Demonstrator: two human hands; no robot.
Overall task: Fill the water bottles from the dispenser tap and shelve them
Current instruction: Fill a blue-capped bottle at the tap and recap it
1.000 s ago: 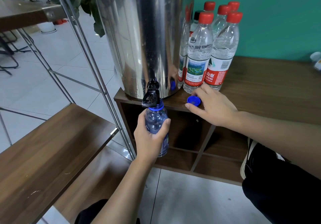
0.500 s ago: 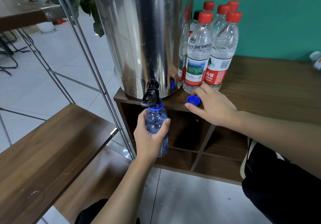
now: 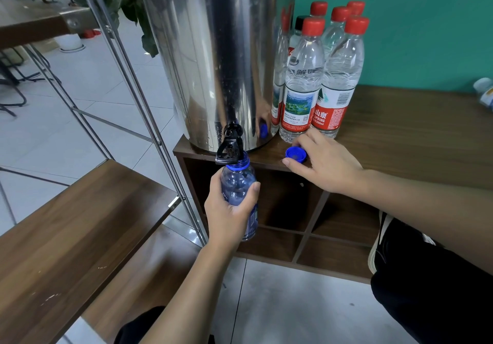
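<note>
**Bottle held under the tap, little changed**

While the left hand (image 3: 231, 211) gripped the blue bottle (image 3: 238, 186) upright with its open neck right beneath the black tap (image 3: 230, 148) of the steel dispenser (image 3: 210, 58), nothing had visibly shifted since a second earlier. The right hand (image 3: 324, 163) stayed on the cabinet top (image 3: 416, 135), fingers touching the blue cap (image 3: 295, 154), perhaps lightly pinching it; the hold was unclear. Red-capped bottles (image 3: 302, 82) stood just beside the dispenser. Water flow could not be made out.
</note>
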